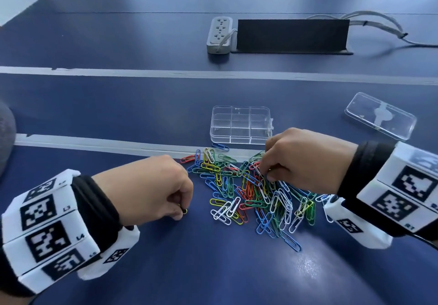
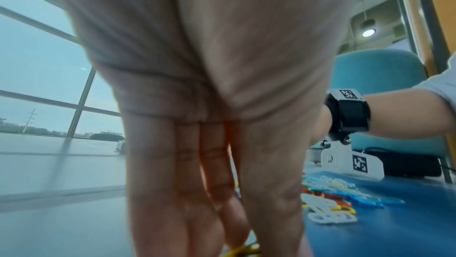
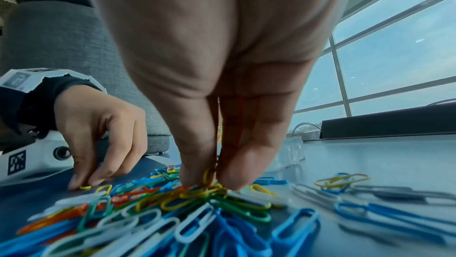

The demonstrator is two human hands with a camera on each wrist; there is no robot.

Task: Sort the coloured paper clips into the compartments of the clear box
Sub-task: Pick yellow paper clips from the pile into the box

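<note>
A heap of coloured paper clips (image 1: 251, 191) lies on the blue table, just in front of the clear box (image 1: 240, 124), whose compartments hold nothing. My left hand (image 1: 181, 211) is at the heap's left edge, fingertips pinching a yellow clip (image 1: 184, 211) against the table; the same yellow clip (image 2: 243, 251) shows under my fingers in the left wrist view. My right hand (image 1: 269, 174) reaches into the heap's upper right, thumb and fingers pinching a yellow clip (image 3: 208, 176) among others.
The box's clear lid (image 1: 380, 116) lies at the right. A grey power strip (image 1: 219, 34) and a black panel (image 1: 292, 35) with cables stand further back. White tape lines (image 1: 94, 71) cross the table.
</note>
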